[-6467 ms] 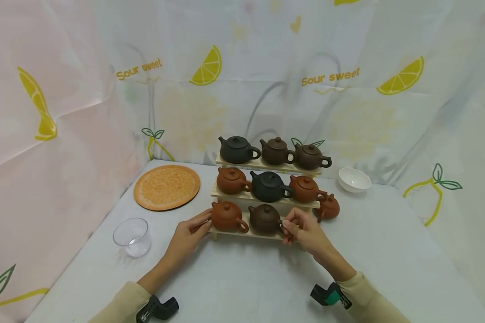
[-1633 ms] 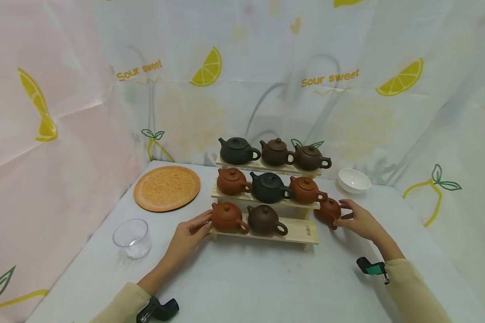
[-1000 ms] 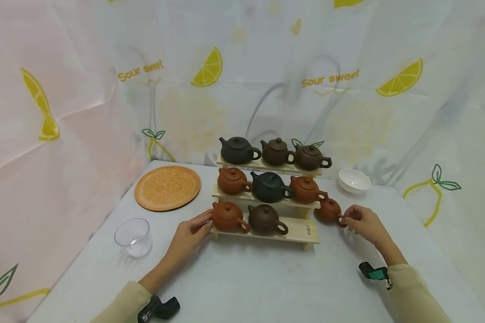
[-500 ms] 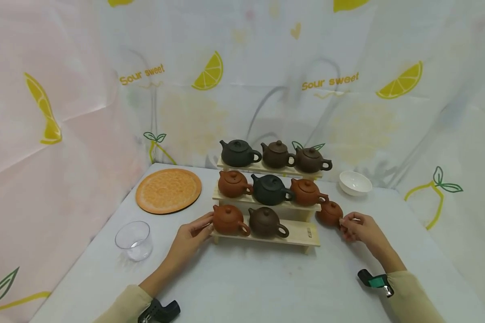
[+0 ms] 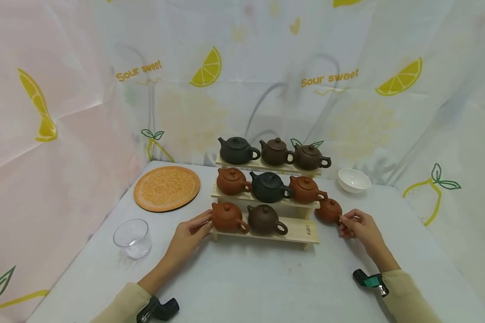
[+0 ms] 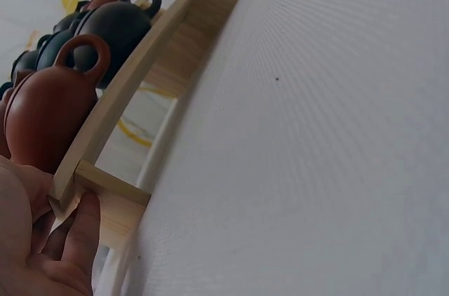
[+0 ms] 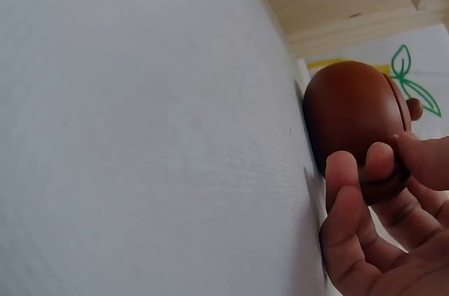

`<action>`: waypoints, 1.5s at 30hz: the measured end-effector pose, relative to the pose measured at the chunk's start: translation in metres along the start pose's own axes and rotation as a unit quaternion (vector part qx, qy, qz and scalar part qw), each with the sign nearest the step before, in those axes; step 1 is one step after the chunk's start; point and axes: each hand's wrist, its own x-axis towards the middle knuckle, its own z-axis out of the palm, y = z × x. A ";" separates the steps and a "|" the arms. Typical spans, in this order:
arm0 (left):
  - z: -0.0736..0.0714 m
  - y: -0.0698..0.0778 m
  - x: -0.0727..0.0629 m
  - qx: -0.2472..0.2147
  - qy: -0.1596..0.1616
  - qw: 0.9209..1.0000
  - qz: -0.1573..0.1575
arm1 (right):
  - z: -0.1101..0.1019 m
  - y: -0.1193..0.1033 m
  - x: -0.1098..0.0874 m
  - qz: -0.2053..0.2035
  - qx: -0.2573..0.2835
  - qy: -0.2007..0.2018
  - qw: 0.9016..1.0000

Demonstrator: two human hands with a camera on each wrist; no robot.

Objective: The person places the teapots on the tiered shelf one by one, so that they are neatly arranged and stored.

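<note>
A three-tier wooden stand (image 5: 299,231) holds rows of small clay teapots. My left hand (image 5: 187,235) grips the left end of its lowest tier, beside an orange-brown teapot (image 5: 227,217); in the left wrist view, fingers (image 6: 83,236) reach under the board. A dark brown teapot (image 5: 263,220) is to the right on that tier, its handle facing right. On the table past the stand's right side sits a reddish-brown teapot (image 5: 328,211). My right hand (image 5: 361,226) pinches its handle, which the fingers mostly cover in the right wrist view, where its round body (image 7: 354,110) shows.
A black teapot (image 5: 268,187) stands between two orange ones on the middle tier. Three dark teapots line the top tier. A white bowl (image 5: 354,180) is at the back right. To the left are a round orange mat (image 5: 167,188) and a clear glass cup (image 5: 132,240).
My right hand has left the dark brown teapot and moved right to the reddish-brown one. That teapot has turned, its handle swinging rightward, and is now pinched there. My left hand stays put.
</note>
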 end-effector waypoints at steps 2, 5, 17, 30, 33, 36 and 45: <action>0.001 0.001 0.000 -0.003 -0.001 1.000 -0.001 | 0.000 0.000 -0.002 -0.002 -0.012 0.010 1.000; 0.002 0.001 -0.001 -0.005 -0.004 1.000 -0.006 | -0.001 0.000 -0.007 -0.004 -0.023 0.017 1.000; -0.001 0.002 0.000 -0.003 -0.006 1.000 0.008 | -0.004 -0.015 -0.022 -0.030 -0.021 0.032 0.999; 0.000 0.002 0.000 -0.017 -0.008 1.000 0.009 | -0.007 -0.037 -0.047 -0.069 -0.031 0.012 0.997; -0.001 0.002 0.000 -0.015 -0.008 1.000 0.009 | -0.006 -0.038 -0.053 -0.075 -0.036 0.005 0.996; -0.002 0.002 0.000 -0.009 -0.009 1.000 0.012 | -0.006 -0.039 -0.059 -0.079 -0.043 -0.003 0.996; -0.001 0.002 0.000 -0.008 -0.007 1.000 0.008 | -0.008 -0.040 -0.073 -0.111 -0.064 -0.013 0.992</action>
